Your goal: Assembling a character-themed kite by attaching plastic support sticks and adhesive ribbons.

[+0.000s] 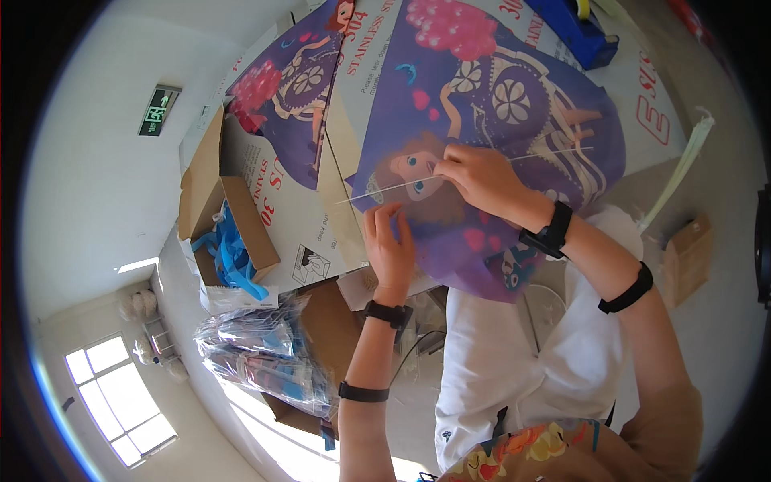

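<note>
A purple sheet (514,132), shaped like a kite sail and printed with a cartoon princess and pink balloons, lies in front of me. Its near end hangs over my lap. A thin white rod (351,199) crosses it at a slant. My right hand (486,183) pinches this rod between thumb and fingers near the printed face. To its left, my left hand (389,245) is held just below the rod, with thumb and fingertips drawn together. Whatever sits between those fingertips is too small to make out.
Printed cardboard (297,233) covers the work surface. A similar purple sheet (301,104) lies at far left. Blue straps fill an open carton (253,221); plastic-wrapped packages (265,345) lie below it. A blue tape dispenser (590,44) stands at the back right, a brown box (689,257) at right.
</note>
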The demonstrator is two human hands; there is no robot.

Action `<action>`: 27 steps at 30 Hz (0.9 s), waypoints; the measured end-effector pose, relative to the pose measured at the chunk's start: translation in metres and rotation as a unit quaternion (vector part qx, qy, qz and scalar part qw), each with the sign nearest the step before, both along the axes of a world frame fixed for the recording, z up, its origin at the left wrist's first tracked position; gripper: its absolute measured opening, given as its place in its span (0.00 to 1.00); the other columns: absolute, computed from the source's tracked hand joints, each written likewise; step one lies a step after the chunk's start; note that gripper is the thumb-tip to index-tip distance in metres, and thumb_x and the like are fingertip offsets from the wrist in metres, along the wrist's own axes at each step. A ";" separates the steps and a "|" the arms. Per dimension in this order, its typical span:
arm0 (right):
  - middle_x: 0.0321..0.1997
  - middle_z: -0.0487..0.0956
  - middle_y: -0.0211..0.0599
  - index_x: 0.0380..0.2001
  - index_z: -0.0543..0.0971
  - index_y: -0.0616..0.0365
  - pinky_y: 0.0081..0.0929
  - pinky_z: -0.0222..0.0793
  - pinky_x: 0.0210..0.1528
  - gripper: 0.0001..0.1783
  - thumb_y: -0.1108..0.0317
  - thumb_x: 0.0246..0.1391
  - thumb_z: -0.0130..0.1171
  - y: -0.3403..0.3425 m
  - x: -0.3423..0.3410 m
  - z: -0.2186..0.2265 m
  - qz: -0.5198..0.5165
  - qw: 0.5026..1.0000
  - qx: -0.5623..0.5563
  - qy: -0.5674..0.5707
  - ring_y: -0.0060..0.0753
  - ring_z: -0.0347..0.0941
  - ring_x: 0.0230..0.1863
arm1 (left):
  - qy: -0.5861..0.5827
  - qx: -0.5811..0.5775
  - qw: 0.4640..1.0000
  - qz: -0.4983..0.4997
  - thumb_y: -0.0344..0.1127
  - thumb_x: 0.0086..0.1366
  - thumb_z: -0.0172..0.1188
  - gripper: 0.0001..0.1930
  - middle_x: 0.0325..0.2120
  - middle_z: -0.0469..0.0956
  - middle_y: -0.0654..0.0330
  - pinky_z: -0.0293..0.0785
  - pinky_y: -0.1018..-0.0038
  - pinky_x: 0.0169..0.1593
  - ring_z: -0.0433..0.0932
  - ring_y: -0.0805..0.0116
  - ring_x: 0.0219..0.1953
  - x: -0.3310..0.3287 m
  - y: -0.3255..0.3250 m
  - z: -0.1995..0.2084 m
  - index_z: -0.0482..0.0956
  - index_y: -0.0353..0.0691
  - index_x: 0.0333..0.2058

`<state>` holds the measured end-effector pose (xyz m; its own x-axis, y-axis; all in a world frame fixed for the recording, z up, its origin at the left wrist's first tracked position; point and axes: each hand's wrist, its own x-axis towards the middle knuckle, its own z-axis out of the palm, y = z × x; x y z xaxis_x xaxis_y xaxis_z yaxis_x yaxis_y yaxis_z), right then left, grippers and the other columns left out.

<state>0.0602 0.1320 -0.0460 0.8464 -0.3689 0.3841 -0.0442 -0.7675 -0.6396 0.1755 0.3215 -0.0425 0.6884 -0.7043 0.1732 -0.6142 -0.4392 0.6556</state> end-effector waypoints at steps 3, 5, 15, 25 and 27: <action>0.27 0.71 0.36 0.29 0.79 0.55 0.39 0.67 0.32 0.05 0.76 0.48 0.56 -0.007 0.007 -0.009 0.006 0.999 -0.040 -0.003 0.43 0.72 0.32 | -0.138 0.009 0.985 -0.099 0.22 0.62 0.56 0.18 0.49 0.72 0.51 0.68 0.59 0.53 0.70 0.50 0.51 0.030 0.010 -0.015 0.73 0.37 0.51; 0.27 0.71 0.36 0.29 0.79 0.56 0.39 0.67 0.32 0.05 0.76 0.48 0.56 -0.010 0.007 -0.012 0.005 0.999 -0.043 -0.006 0.43 0.72 0.32 | -0.183 0.004 0.974 -0.134 0.23 0.62 0.55 0.22 0.53 0.71 0.51 0.68 0.60 0.57 0.70 0.50 0.54 0.039 0.009 -0.020 0.70 0.36 0.56; 0.29 0.71 0.34 0.28 0.78 0.56 0.37 0.66 0.38 0.05 0.77 0.47 0.56 -0.022 0.003 -0.018 0.009 0.998 -0.065 -0.001 0.41 0.70 0.35 | -0.177 0.033 0.971 -0.154 0.25 0.63 0.53 0.21 0.57 0.69 0.53 0.66 0.60 0.62 0.68 0.50 0.59 0.045 0.012 -0.031 0.71 0.33 0.56; 0.30 0.70 0.34 0.29 0.75 0.57 0.36 0.66 0.39 0.07 0.79 0.44 0.56 -0.025 0.002 -0.016 0.027 0.995 -0.095 0.013 0.42 0.70 0.36 | -0.171 0.032 0.972 -0.157 0.24 0.62 0.53 0.22 0.57 0.70 0.52 0.67 0.60 0.61 0.68 0.50 0.59 0.045 0.012 -0.028 0.71 0.31 0.56; 0.31 0.71 0.34 0.29 0.75 0.56 0.36 0.66 0.39 0.06 0.77 0.46 0.57 -0.027 0.002 -0.017 0.025 0.996 -0.084 0.023 0.41 0.71 0.37 | -0.172 0.032 0.972 -0.159 0.24 0.62 0.53 0.22 0.57 0.70 0.52 0.67 0.60 0.61 0.69 0.50 0.59 0.044 0.012 -0.029 0.71 0.31 0.56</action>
